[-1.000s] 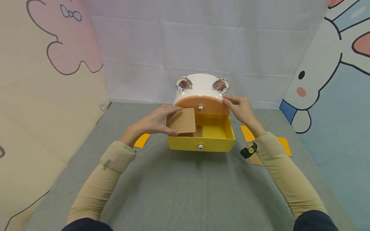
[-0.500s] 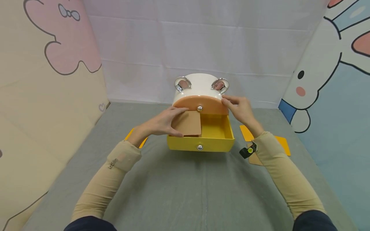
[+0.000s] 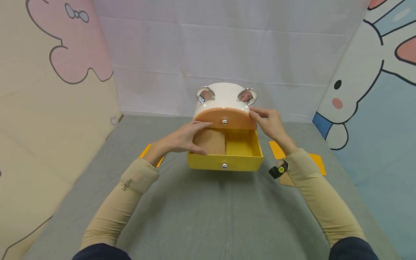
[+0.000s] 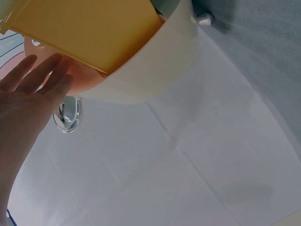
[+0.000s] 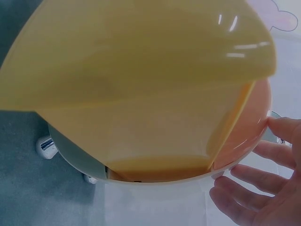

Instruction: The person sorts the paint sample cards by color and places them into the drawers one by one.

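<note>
A white storage box (image 3: 226,94) with silver ear-shaped loops stands on the table. Its orange upper drawer (image 3: 240,118) is closed and its yellow lower drawer (image 3: 245,144) is pulled out. A tan card (image 3: 209,141) with rounded corners lies inside the yellow drawer, toward the left. Over that side is my left hand (image 3: 186,137), thumb and fingers spread apart, gripping nothing visible. In the left wrist view the left hand (image 4: 35,89) has its fingers extended near the orange front. My right hand (image 3: 271,124) rests its fingertips on the box's right side; the right wrist view shows these fingers (image 5: 254,179) along the rim.
An orange card (image 3: 144,151) lies left of the box, partly behind the left wrist. More orange cards (image 3: 318,163) and a tan card (image 3: 286,180) lie to the right, partly under the right forearm. A white curtain (image 3: 224,47) hangs behind; printed walls flank the grey table (image 3: 195,216).
My left hand has moved slightly right, carrying the tan card over the drawer. The card has since dropped down into the drawer, out of the fingers. My right hand has stayed in place.
</note>
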`<state>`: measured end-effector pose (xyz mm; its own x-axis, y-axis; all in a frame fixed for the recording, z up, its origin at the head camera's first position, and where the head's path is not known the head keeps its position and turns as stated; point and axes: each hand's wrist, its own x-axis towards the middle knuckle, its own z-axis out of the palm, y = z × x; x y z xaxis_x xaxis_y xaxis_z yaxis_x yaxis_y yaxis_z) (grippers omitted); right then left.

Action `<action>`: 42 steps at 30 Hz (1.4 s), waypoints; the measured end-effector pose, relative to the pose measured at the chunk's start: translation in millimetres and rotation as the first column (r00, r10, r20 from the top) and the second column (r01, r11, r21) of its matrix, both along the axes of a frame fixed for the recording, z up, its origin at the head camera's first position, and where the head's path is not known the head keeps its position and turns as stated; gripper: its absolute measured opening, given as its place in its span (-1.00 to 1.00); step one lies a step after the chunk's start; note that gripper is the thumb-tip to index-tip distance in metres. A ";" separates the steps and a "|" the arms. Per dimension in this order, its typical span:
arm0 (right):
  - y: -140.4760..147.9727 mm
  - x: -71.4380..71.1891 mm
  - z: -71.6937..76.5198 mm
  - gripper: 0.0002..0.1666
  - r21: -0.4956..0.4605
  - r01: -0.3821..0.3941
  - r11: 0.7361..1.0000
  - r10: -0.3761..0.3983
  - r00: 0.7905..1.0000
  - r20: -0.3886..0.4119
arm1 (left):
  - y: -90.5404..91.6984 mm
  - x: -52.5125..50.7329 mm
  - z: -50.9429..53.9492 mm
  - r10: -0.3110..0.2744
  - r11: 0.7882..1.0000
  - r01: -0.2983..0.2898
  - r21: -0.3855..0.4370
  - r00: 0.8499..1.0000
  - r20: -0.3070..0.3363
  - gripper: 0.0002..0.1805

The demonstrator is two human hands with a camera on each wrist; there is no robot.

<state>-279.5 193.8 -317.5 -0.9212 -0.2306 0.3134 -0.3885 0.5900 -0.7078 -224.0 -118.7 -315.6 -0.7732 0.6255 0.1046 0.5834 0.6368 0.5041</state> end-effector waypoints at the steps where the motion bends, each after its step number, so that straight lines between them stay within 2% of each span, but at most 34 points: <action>1: 0.1 0.1 -0.1 -0.49 0.000 -0.001 1.000 0.001 1.000 0.000 | -0.4 0.1 0.1 0.001 1.000 -0.001 0.002 1.000 0.000 0.01; 5: -0.1 0.9 0.0 -0.49 0.002 0.000 1.000 0.000 1.000 -0.001 | -2.7 -0.5 -0.2 0.013 0.998 -0.012 0.055 1.000 -0.017 -0.07; 9: 0.4 0.5 0.1 -0.50 0.005 -0.007 1.000 0.007 1.000 -0.002 | -4.7 -2.9 0.7 0.057 0.981 -0.040 0.190 0.995 -0.082 -0.24; 11: 1.6 -0.5 -0.2 -0.49 0.006 -0.015 1.000 0.015 1.000 -0.001 | -5.2 -5.8 0.8 0.089 0.957 -0.049 0.286 0.988 -0.129 -0.32; 15: 8.5 -2.1 -1.4 -0.47 0.013 -0.041 0.999 0.041 0.999 -0.010 | -5.3 -15.6 -0.1 0.174 0.887 -0.060 0.458 0.962 -0.212 -0.44; 17: 14.6 -2.6 -3.6 -0.46 0.023 -0.051 0.998 0.051 0.999 -0.015 | -5.6 -20.9 -1.5 0.214 0.862 -0.072 0.502 0.949 -0.232 -0.46; 18: 18.6 -2.3 -5.2 -0.45 0.034 -0.051 0.998 0.052 0.999 -0.016 | -5.8 -23.3 -2.4 0.234 0.858 -0.085 0.507 0.943 -0.237 -0.46; 21: 33.3 -0.4 -13.4 -0.41 0.095 -0.049 0.994 0.050 0.999 -0.007 | -7.0 -28.7 -5.3 0.268 0.855 -0.125 0.504 0.938 -0.222 -0.45; 24: 52.1 4.4 -25.9 -0.35 0.178 -0.047 0.983 0.044 0.999 0.020 | -8.2 -33.8 -7.9 0.280 0.869 -0.158 0.469 0.939 -0.202 -0.43; 27: 72.0 13.2 -40.0 -0.29 0.270 -0.062 0.961 0.051 0.998 0.048 | -9.5 -37.6 -10.5 0.281 0.880 -0.176 0.442 0.942 -0.183 -0.43; 32: 101.7 31.0 -63.0 -0.23 0.411 -0.120 0.904 0.095 0.992 0.082 | -10.8 -41.3 -13.9 0.279 0.889 -0.188 0.418 0.945 -0.168 -0.46; 36: 122.9 46.2 -77.5 -0.16 0.473 -0.175 0.864 0.138 0.984 0.112 | -9.3 -43.1 -16.0 0.261 0.894 -0.174 0.413 0.951 -0.164 -0.50; 38: 131.9 53.2 -84.4 -0.10 0.513 -0.196 0.836 0.155 0.980 0.123 | -8.6 -44.3 -17.3 0.252 0.896 -0.164 0.413 0.953 -0.166 -0.51; 42: 143.8 63.5 -98.8 0.07 0.609 -0.222 0.761 0.158 0.975 0.158 | -7.3 -45.6 -19.4 0.241 0.896 -0.150 0.417 0.955 -0.174 -0.53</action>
